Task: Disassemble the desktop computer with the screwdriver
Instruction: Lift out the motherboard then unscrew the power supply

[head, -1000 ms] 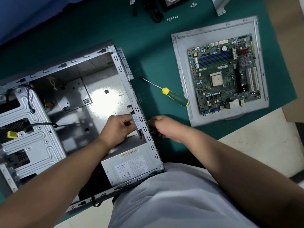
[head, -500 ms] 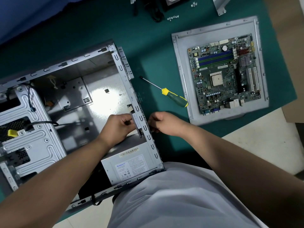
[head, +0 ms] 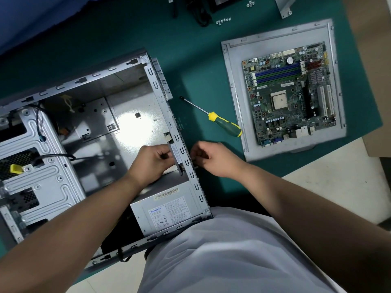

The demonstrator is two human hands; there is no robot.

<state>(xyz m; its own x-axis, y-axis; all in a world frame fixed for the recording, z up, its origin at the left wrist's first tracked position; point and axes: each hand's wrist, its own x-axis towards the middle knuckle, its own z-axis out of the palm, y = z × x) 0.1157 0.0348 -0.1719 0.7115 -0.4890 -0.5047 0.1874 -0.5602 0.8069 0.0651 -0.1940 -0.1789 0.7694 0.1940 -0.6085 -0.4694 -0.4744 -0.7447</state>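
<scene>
We log: left hand (head: 151,160) pinching a small card (head: 176,155) inside the computer case (head: 186,166); right hand (head: 213,158) fingers curled at its rear wall, grip unclear; screwdriver (head: 224,124) lying free.

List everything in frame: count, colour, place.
computer case: 1, silver, open, left on the mat.
power supply: 1, grey, in the case's near corner.
small card: 1, at the case's rear wall, between the hands.
screwdriver: 1, yellow-green handle, on the mat right of the case, untouched.
motherboard: 1, green, on the side panel.
side panel: 1, grey, right on the mat.
screws: two small clusters, silver, far edge.
mat: 1, dark green.
left hand: inside the case, gripping the small card.
right hand: outside the rear wall, fingers curled; contents unclear.
</scene>
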